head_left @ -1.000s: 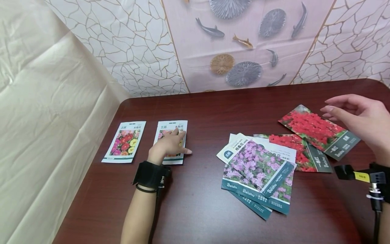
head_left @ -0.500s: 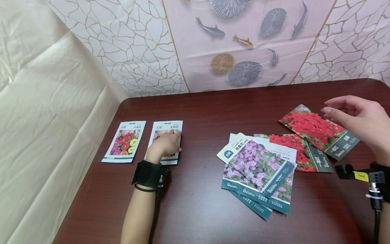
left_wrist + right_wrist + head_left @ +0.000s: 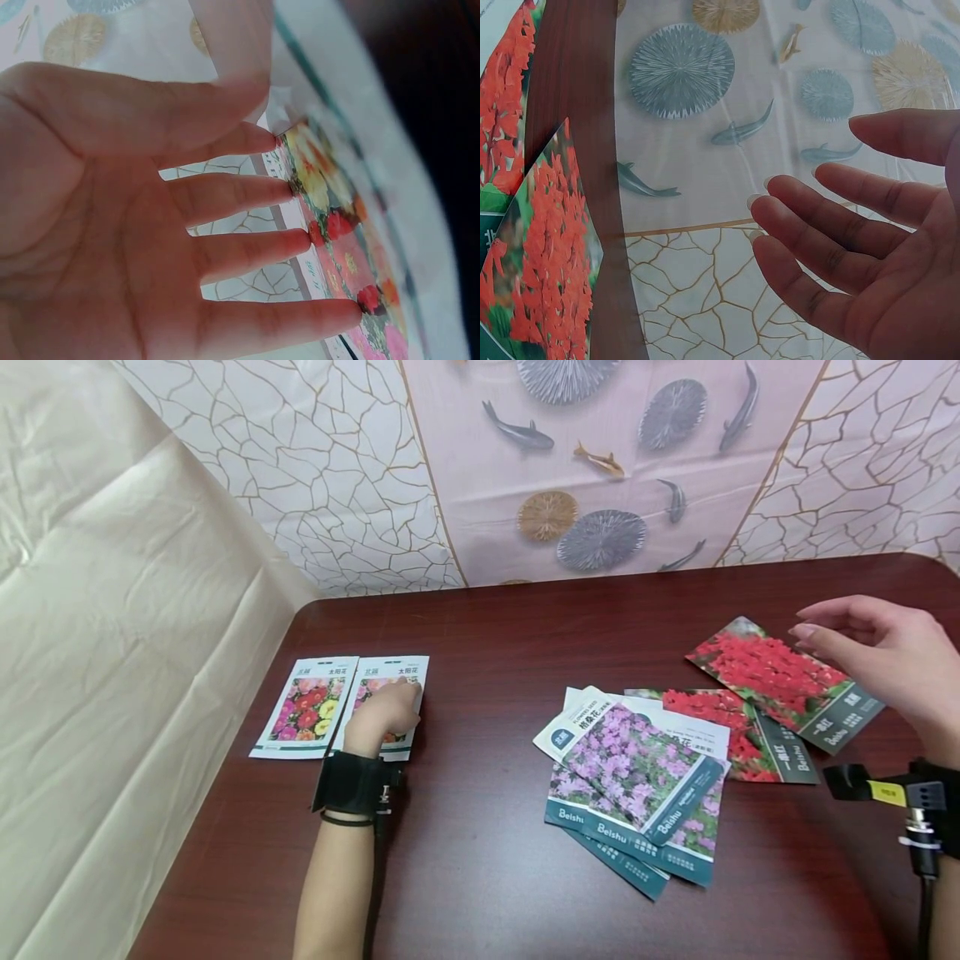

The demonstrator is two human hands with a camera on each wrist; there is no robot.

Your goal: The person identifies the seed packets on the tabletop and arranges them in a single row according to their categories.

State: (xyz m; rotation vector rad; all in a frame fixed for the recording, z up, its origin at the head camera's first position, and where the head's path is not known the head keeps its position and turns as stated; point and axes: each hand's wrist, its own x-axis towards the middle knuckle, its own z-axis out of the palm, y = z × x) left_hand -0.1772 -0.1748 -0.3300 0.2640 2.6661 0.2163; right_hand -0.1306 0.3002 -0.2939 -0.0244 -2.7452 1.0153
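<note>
On the left of the table, my left hand (image 3: 382, 717) rests on a flower seed packet (image 3: 369, 692) printed with mixed blooms. The left wrist view shows straight, spread fingers (image 3: 247, 251) with their tips on the packet's flower picture (image 3: 334, 217). A matching seed packet (image 3: 306, 706) lies along its left edge, the two side by side. At the right, my right hand (image 3: 892, 652) hovers with relaxed fingers over the end of a red-flower seed packet (image 3: 772, 672). Nothing is between the fingers of that hand (image 3: 855, 255) in the right wrist view.
Several purple-flower seed packets (image 3: 637, 768) lie fanned in a loose pile right of centre. They partly cover a second red-flower packet (image 3: 712, 714). The brown table (image 3: 480, 877) ends at a patterned cloth (image 3: 360, 468) behind and a pale sheet (image 3: 127, 693) at left.
My left hand has slid its packet leftward across the table until it meets the other matching packet. My right hand has stayed nearly still.
</note>
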